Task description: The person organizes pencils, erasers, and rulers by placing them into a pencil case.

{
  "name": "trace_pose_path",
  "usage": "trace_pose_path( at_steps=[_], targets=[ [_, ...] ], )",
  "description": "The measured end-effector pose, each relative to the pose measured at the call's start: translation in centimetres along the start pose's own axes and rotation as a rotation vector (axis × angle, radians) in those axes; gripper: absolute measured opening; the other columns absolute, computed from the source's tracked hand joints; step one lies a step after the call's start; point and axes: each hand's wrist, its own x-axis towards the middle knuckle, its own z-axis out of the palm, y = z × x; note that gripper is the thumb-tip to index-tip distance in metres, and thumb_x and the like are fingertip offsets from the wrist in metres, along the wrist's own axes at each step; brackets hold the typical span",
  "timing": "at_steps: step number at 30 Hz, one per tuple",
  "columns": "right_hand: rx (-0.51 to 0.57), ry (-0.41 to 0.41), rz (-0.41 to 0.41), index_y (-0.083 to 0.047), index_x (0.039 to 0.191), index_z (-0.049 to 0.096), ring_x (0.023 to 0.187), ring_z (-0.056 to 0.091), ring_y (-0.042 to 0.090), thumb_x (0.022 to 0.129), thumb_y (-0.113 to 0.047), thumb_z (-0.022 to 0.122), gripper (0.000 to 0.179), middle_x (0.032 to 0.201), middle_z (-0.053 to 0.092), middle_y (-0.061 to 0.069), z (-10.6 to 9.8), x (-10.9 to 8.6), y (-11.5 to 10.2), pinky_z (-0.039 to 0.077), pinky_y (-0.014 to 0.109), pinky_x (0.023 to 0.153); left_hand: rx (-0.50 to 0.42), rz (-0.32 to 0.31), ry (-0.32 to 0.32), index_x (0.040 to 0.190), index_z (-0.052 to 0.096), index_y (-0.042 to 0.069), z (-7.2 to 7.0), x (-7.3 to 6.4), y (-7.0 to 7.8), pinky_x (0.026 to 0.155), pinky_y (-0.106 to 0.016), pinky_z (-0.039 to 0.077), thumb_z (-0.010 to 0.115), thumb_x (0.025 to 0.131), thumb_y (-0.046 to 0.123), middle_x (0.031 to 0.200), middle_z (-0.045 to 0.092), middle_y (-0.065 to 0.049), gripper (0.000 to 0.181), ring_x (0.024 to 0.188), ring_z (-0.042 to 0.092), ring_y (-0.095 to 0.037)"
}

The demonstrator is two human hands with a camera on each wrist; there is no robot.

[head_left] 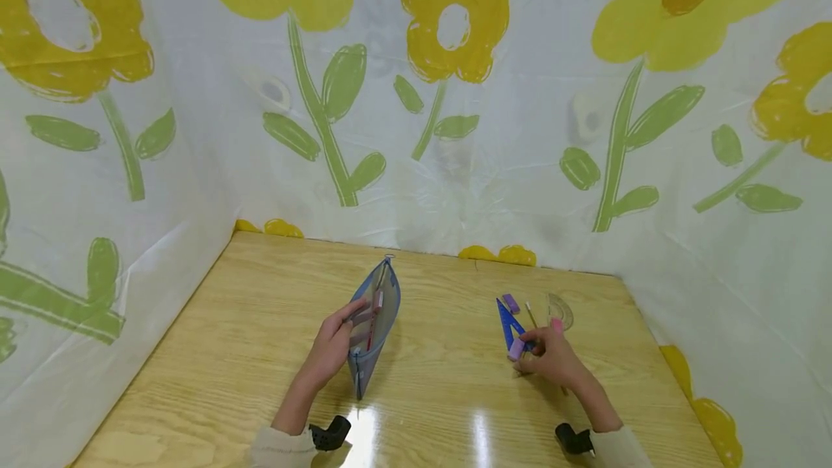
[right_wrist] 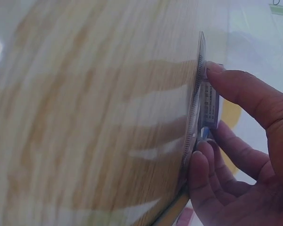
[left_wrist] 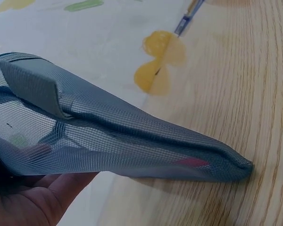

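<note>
In the head view my left hand (head_left: 330, 347) grips a grey-blue mesh pencil pouch (head_left: 369, 370) by its side, its zipped mouth spread wide. A red pencil (head_left: 372, 331) and a reddish eraser with a white band (head_left: 378, 300) show inside. The left wrist view has the mesh pouch (left_wrist: 132, 136) tapering over the wood. At the right, my right hand (head_left: 555, 360) pinches a purple eraser (head_left: 516, 349) between thumb and fingers, over the tip of a blue set square (head_left: 505, 320). A clear ruled edge (right_wrist: 194, 117) lies beside the labelled eraser (right_wrist: 211, 106) in the right wrist view.
Around the right hand on the wooden table (head_left: 442, 381) lie a second purple eraser (head_left: 510, 303), a thin pencil (head_left: 531, 314), a clear protractor (head_left: 565, 310) and a pink eraser (head_left: 557, 325). A flower-print sheet (head_left: 507, 165) hangs behind and at the sides.
</note>
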Motion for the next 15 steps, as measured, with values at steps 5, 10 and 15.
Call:
trace_pose_path(
  at_steps=[5, 10, 15],
  targets=[
    [-0.004, -0.001, 0.01, 0.008, 0.113, 0.071, 0.079, 0.048, 0.018, 0.072, -0.013, 0.091, 0.05, 0.091, 0.059, 0.008, 0.11, 0.0, 0.03, 0.04, 0.022, 0.061, -0.014, -0.001, -0.002, 0.151, 0.038, -0.01, -0.03, -0.08, -0.06, 0.11, -0.058, 0.046, 0.02, 0.103, -0.005, 0.154, 0.04, -0.03, 0.051, 0.14, 0.043, -0.048],
    [-0.014, 0.013, 0.008, 0.006, 0.112, 0.072, 0.079, 0.049, 0.018, 0.071, -0.015, 0.092, 0.05, 0.093, 0.061, 0.008, 0.05, 0.05, 0.03, 0.042, 0.022, 0.062, -0.007, -0.002, -0.001, 0.151, 0.039, -0.008, -0.03, -0.03, -0.03, 0.109, -0.058, 0.046, 0.021, 0.104, -0.004, 0.153, 0.041, -0.03, 0.05, 0.14, 0.044, -0.047],
    [0.0, 0.028, 0.029, 0.005, 0.113, 0.071, 0.079, 0.05, 0.017, 0.072, -0.015, 0.091, 0.05, 0.092, 0.061, 0.008, 0.05, 0.09, -0.03, 0.044, 0.022, 0.061, -0.008, 0.001, -0.006, 0.152, 0.037, -0.01, -0.06, -0.06, 0.06, 0.11, -0.058, 0.046, 0.02, 0.104, -0.005, 0.154, 0.04, -0.03, 0.051, 0.14, 0.043, -0.048]
  ],
)
